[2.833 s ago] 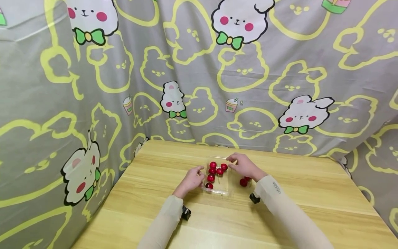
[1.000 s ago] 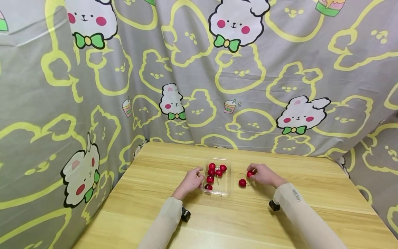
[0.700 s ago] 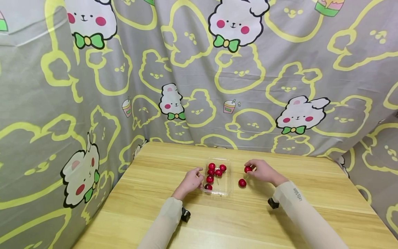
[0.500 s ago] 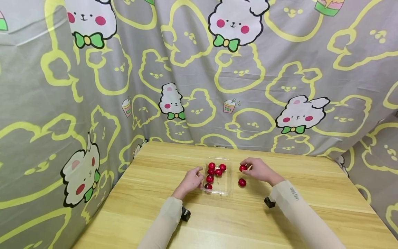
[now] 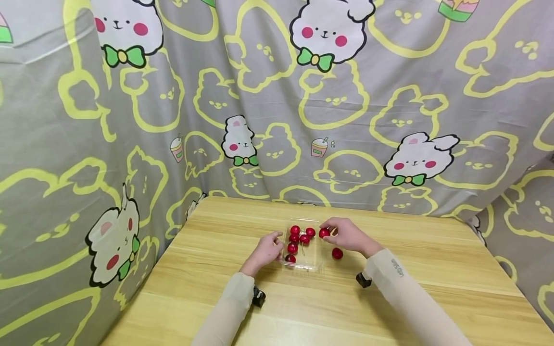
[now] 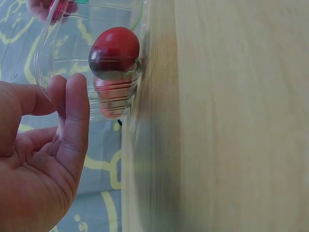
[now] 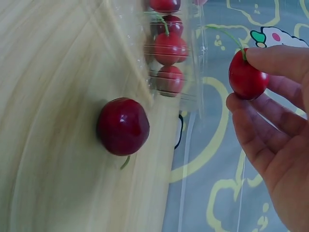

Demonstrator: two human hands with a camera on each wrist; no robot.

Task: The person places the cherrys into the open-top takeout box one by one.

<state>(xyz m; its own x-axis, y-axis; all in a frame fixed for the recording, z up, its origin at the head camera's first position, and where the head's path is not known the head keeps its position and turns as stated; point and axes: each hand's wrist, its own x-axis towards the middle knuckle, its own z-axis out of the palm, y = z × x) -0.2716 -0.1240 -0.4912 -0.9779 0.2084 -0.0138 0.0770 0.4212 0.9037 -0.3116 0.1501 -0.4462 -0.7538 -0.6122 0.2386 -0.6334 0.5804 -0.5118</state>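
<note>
A clear plastic tray [image 5: 312, 263] [image 6: 63, 58] [image 7: 193, 72] holding several red cherries [image 5: 296, 238] sits mid-table. My left hand [image 5: 269, 250] [image 6: 48, 150] rests against the tray's left wall, fingers touching it. My right hand [image 5: 346, 235] [image 7: 275, 121] pinches one red cherry [image 5: 323, 233] [image 7: 247, 77] by its fingertips at the tray's right rim. Another cherry [image 5: 337, 253] [image 7: 122, 126] lies loose on the wooden table [image 5: 433, 288], just right of the tray and under the right hand.
Grey fabric with yellow outlines and white cartoon rabbits [image 5: 242, 139] hangs round the table's back and both sides. The table's left edge [image 5: 151, 269] lies close to the left forearm. Bare wood stretches to the right and front.
The right hand picked one of the two loose cherries off the table and carried it left to the tray's right rim. The left hand and tray stayed put.
</note>
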